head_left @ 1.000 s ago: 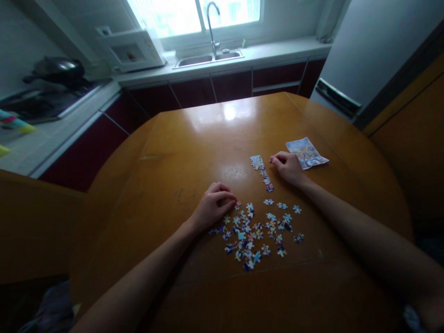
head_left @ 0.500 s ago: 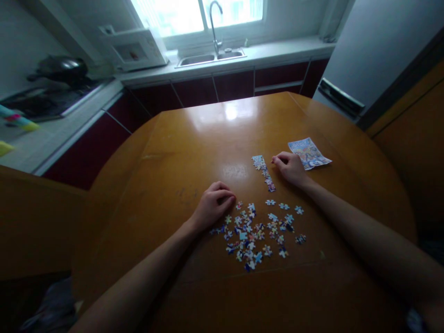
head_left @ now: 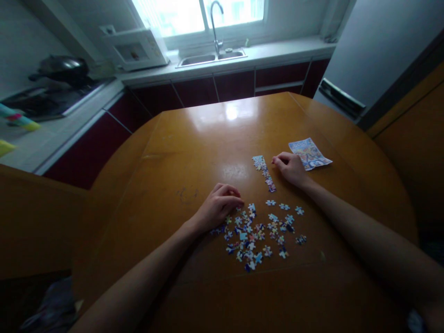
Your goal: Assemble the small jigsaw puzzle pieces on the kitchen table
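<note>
"Where's the left hand?"
"At the loose puzzle pieces — can't tell if it grips any."
"The right hand?"
"Beside the joined puzzle strip on the table — can't tell either."

One head-worn camera, looking forward and steeply down from the person's side of the table. It's sitting above and behind the left hand and right hand, framing both at middling range, with forearms coming in from the lower corners. Puzzle pieces are falling low centre; the sink and window are showing farther off, up top; the stove is sitting upper left.
</note>
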`<act>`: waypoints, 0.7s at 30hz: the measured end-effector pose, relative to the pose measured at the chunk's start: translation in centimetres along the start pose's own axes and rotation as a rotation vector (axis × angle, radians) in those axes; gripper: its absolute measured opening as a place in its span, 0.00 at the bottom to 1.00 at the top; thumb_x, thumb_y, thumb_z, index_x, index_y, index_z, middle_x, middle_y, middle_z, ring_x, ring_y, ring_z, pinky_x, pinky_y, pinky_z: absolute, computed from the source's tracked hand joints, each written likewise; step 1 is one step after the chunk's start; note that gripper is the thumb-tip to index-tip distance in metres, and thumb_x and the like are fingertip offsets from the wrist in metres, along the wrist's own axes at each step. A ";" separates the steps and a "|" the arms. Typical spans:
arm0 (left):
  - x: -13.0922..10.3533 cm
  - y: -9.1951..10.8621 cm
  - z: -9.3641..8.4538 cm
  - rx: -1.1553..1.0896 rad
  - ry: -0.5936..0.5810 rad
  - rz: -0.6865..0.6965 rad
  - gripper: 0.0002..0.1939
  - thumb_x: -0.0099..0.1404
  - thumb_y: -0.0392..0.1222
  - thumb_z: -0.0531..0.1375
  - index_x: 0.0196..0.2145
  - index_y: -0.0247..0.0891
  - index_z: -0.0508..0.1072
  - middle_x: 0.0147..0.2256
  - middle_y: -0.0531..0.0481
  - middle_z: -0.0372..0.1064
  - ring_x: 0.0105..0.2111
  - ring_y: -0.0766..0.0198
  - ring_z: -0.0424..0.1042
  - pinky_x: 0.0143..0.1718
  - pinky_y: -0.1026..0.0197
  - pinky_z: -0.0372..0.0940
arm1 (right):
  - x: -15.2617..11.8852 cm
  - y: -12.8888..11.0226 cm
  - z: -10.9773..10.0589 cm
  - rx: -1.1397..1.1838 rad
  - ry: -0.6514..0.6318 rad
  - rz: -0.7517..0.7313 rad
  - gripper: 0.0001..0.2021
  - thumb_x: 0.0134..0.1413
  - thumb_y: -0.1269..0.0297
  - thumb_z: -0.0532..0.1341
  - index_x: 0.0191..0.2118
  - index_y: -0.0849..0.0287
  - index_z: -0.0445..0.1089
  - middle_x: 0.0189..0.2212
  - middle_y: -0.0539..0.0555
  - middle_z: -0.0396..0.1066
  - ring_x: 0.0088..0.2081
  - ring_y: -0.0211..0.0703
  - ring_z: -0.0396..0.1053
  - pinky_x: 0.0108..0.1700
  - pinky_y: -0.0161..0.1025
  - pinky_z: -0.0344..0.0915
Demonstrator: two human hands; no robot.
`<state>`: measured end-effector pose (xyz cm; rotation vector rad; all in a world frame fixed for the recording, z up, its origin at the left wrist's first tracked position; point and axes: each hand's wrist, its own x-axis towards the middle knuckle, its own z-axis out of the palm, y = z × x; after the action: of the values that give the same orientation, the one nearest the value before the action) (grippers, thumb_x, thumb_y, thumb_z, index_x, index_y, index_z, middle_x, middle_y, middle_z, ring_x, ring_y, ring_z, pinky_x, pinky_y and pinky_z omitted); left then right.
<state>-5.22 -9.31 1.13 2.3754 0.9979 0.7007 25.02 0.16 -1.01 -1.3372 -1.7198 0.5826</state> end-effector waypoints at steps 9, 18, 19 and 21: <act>0.0 0.1 0.0 -0.002 0.071 -0.082 0.05 0.66 0.42 0.63 0.35 0.40 0.77 0.42 0.46 0.70 0.46 0.58 0.66 0.49 0.53 0.65 | 0.0 -0.1 -0.1 -0.008 -0.004 0.001 0.15 0.59 0.56 0.58 0.28 0.59 0.74 0.27 0.55 0.74 0.29 0.45 0.68 0.33 0.42 0.60; 0.0 0.4 -0.3 -0.030 0.097 -0.126 0.05 0.68 0.42 0.61 0.38 0.39 0.77 0.42 0.46 0.70 0.45 0.59 0.67 0.50 0.51 0.65 | -0.1 -0.1 0.0 0.004 -0.002 -0.003 0.15 0.59 0.57 0.59 0.27 0.59 0.74 0.26 0.55 0.74 0.28 0.44 0.67 0.32 0.42 0.59; 0.0 0.4 -0.3 -0.030 0.098 -0.129 0.06 0.68 0.42 0.61 0.38 0.39 0.77 0.42 0.45 0.70 0.45 0.59 0.67 0.50 0.51 0.65 | -0.1 -0.1 0.0 0.002 -0.002 -0.002 0.15 0.59 0.56 0.59 0.27 0.59 0.74 0.26 0.55 0.74 0.28 0.44 0.67 0.32 0.42 0.59; 0.0 0.3 -0.2 -0.029 0.107 -0.134 0.06 0.69 0.42 0.61 0.38 0.39 0.77 0.41 0.45 0.70 0.44 0.59 0.68 0.49 0.51 0.66 | -0.1 -0.2 0.0 0.001 -0.004 -0.002 0.15 0.59 0.56 0.59 0.27 0.59 0.74 0.26 0.55 0.74 0.28 0.44 0.67 0.32 0.42 0.60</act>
<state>-5.19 -9.46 1.51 2.2421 1.1722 0.7930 24.98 0.03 -0.90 -1.3342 -1.7232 0.5851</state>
